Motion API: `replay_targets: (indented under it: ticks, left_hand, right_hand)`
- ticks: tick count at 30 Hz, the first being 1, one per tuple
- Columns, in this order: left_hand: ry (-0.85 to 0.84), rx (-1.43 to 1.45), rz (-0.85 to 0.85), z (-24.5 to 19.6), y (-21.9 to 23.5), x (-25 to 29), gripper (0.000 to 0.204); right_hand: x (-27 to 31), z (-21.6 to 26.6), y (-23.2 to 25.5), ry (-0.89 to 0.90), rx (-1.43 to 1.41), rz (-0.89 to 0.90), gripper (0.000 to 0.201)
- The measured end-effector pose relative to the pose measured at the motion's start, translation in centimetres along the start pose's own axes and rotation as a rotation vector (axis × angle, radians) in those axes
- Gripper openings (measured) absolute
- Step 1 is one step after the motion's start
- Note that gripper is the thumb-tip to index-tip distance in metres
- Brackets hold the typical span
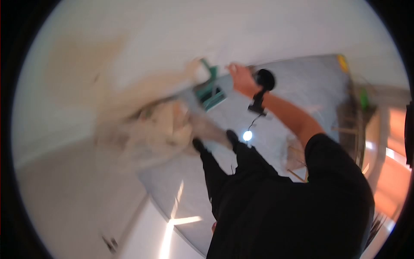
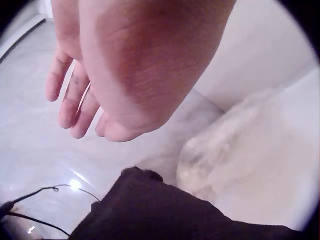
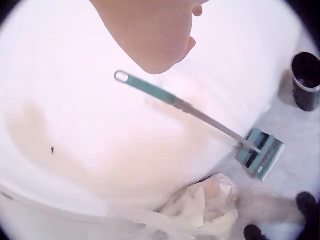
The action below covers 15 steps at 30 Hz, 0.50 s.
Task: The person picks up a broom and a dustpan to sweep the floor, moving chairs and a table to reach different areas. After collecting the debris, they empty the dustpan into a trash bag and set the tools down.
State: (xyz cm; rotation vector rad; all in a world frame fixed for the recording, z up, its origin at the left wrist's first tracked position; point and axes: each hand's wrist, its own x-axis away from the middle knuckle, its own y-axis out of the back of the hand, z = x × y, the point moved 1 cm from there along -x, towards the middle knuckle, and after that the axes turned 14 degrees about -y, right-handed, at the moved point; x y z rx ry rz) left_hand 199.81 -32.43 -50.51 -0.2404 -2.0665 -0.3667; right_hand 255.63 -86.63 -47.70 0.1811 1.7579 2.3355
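A mop with a teal handle (image 3: 150, 90) and a wide teal head (image 3: 257, 155) leans against the white wall, its head on the floor. My right hand (image 1: 242, 80) is stretched out toward the wall, close beside the top of that handle. In the right wrist view a gap shows between the hand (image 3: 155, 40) and the handle, and most of the fingers are hidden. My left hand (image 2: 135, 65) hangs down over the floor, fingers loosely extended, holding nothing.
Clear plastic bags (image 3: 210, 200) with pale contents lie along the wall next to the mop head. A black bin (image 3: 305, 82) stands on the grey floor (image 1: 297, 86). Wooden legs of furniture (image 1: 297, 175) stand at the right. A black cable (image 2: 35, 192) hangs near my left side.
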Motion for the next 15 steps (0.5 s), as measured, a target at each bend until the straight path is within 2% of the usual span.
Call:
replay_targets:
  ticks: [2, 3, 4, 5, 6, 7, 8, 9, 11, 12, 13, 14, 15]
  left_hand:
    - [-0.104, -0.104, 0.155, -3.5, 6.7, -8.0, 0.035]
    - [-0.153, -0.169, 0.240, -6.0, 10.3, -11.9, 0.035]
    - [-0.191, -0.226, 0.328, -8.7, 13.1, -15.4, 0.035]
    - [-0.225, -0.280, 0.409, -11.3, 15.4, -18.6, 0.036]
    - [-0.263, -0.328, 0.483, -14.2, 16.6, -21.6, 0.036]
    - [-0.294, -0.355, 0.545, -16.9, 17.0, -24.0, 0.036]
    - [-0.318, -0.381, 0.597, -19.2, 17.7, -25.8, 0.036]
    - [-0.338, -0.400, 0.642, -21.7, 17.7, -27.3, 0.036]
    - [-0.276, -0.363, 0.672, -25.1, 18.2, -29.5, 0.036]
    - [-0.174, -0.321, 0.621, -26.7, 18.2, -30.2, 0.037]
    - [-0.188, -0.370, 0.658, -27.9, 18.6, -31.0, 0.037]
    - [-0.338, -0.606, 0.785, -28.6, 18.5, -31.7, 0.039]
    - [-0.368, -0.626, 0.818, -31.1, 17.9, -34.2, 0.039]
  right_hand:
    - [6.9, -2.4, 0.2, -0.268, -0.153, -0.120, 0.057]
    - [11.9, -3.3, -0.4, -0.310, -0.030, -0.244, 0.056]
    - [17.1, -2.2, 1.0, -0.611, -0.050, -0.034, 0.056]
    - [22.2, -1.0, 2.5, -0.755, -0.051, 0.136, 0.054]
    - [28.0, -0.2, 1.2, -0.810, -0.006, 0.161, 0.053]
    - [33.4, 0.7, -0.1, -0.935, -0.049, 0.210, 0.052]
    - [38.5, 2.1, -1.5, -1.054, -0.096, 0.348, 0.051]
    - [42.1, 4.0, -0.6, -1.118, -0.184, 0.390, 0.054]
    - [49.4, 7.8, -1.9, -1.266, -0.271, 0.476, 0.053]
    - [51.9, 10.2, -1.8, -1.296, -0.364, 0.504, 0.053]
    - [54.1, 12.4, -1.9, -1.367, -0.472, 0.540, 0.054]
    - [56.0, 14.3, -2.6, -1.403, -0.507, 0.561, 0.055]
    - [57.8, 15.8, -4.0, -1.413, -0.536, 0.548, 0.052]
